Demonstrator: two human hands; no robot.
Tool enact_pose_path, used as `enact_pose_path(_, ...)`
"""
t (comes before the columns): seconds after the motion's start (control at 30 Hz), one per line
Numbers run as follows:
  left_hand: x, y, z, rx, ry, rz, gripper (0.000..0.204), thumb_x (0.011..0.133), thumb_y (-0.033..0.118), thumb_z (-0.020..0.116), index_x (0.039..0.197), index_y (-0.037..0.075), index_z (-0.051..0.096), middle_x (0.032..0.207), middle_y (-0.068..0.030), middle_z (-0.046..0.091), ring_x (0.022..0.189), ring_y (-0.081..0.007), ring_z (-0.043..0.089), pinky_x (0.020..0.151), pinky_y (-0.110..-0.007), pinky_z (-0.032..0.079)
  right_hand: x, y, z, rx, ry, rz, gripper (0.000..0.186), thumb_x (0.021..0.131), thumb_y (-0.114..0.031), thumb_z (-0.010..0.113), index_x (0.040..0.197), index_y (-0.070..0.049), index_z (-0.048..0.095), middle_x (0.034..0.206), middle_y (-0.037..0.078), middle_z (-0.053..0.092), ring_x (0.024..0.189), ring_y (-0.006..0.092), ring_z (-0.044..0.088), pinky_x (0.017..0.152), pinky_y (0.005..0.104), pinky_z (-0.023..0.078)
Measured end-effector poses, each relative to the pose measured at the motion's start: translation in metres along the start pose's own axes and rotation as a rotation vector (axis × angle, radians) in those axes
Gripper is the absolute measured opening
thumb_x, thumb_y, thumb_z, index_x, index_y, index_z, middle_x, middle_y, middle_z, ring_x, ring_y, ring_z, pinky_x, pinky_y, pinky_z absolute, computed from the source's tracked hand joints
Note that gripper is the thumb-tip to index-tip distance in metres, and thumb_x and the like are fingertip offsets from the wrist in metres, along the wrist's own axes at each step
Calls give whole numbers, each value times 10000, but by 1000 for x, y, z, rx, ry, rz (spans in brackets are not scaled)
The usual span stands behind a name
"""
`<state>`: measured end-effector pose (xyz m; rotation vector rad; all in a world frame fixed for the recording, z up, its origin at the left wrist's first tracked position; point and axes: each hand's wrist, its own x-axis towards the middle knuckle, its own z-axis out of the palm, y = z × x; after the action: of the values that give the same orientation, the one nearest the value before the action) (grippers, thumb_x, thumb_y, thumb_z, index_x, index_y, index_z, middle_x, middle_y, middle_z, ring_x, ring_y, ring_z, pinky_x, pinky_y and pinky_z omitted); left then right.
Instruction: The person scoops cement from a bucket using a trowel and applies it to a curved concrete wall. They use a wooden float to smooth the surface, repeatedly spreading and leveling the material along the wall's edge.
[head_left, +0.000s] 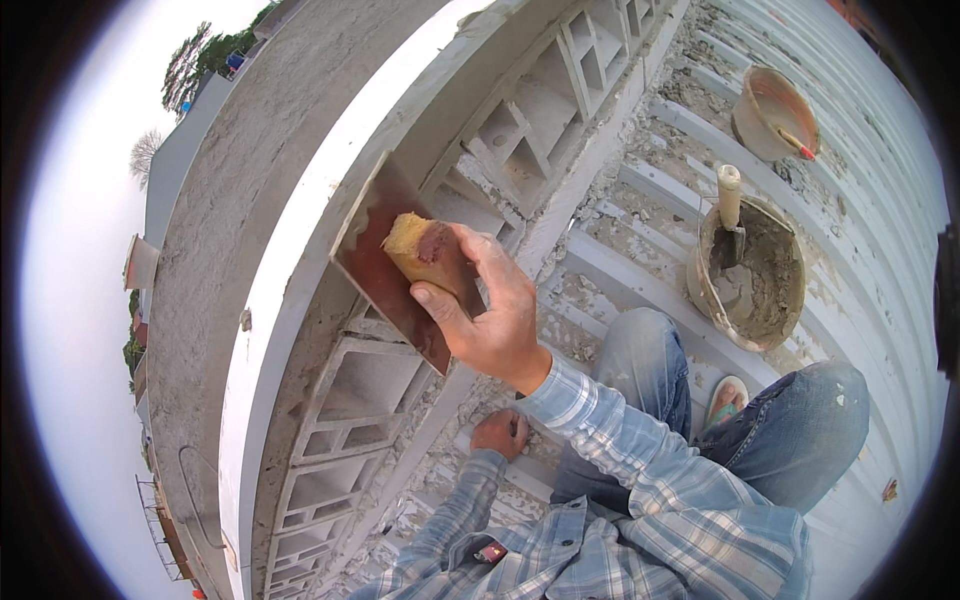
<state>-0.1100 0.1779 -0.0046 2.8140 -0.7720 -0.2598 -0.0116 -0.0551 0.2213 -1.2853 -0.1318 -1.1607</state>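
My right hand (492, 310) grips the worn yellow-brown block handle of a plastering float (385, 235). Its thin rectangular plate, smeared and reddish, lies against the grey mortar band (330, 300) along the wall, beside a long white straightedge (290, 270). Fingers wrap the handle's far side and the thumb presses the near side. Lower down, close to the foot of the wall, my left hand (500, 433) is curled into a loose fist with nothing visible in it. Pale openwork vent blocks (365, 385) line the wall under the float.
Right of my knees stands a bucket of wet mortar (765, 290) with a pointing trowel (730, 205) stuck in it. Beyond it is a second bucket (775, 110) with a red-tipped handle inside. Ribbed metal roofing (640, 270) carries mortar crumbs. Left of the straightedge runs rough concrete (240, 160).
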Motion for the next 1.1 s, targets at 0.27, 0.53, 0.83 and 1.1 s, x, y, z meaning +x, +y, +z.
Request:
enact_pose_path(0.27, 3, 7, 5, -62, 40, 10, 222, 882, 278, 658, 761, 105, 591, 670, -86, 612, 668, -314, 634, 639, -449, 524, 65, 45, -139, 764, 461, 636, 318, 1052, -248, 516, 1259, -10, 553, 1095, 84, 641, 953, 172, 657, 812, 318, 555)
enact_pose_path(0.53, 4, 4, 0, -34, 37, 19, 232, 895, 279, 655, 757, 105, 587, 668, -73, 607, 657, -295, 630, 629, -430, 523, 110, 74, -105, 257, 277, 396, 488, 978, -254, 668, 1328, 55, 527, 1232, 146, 643, 1125, 190, 623, 970, 321, 486)
enact_pose_path(0.83, 8, 8, -2, -124, -38, -29, 213, 867, 307, 654, 809, 102, 654, 778, -107, 674, 749, -330, 663, 703, -455, 538, 190, 82, -63, -302, 153, -49, 466, 908, -246, 722, 1256, 30, 579, 1191, 186, 675, 1101, 342, 645, 943, 414, 501)
enact_pose_path(1.1, 5, 3, -1, -103, 26, -6, 243, 869, 293, 668, 764, 83, 608, 714, -120, 645, 677, -340, 651, 659, -460, 535, 53, -4, -3, -131, -341, -302, 471, 871, -225, 755, 1261, -2, 613, 1166, 150, 694, 1001, 333, 668, 866, 387, 533)
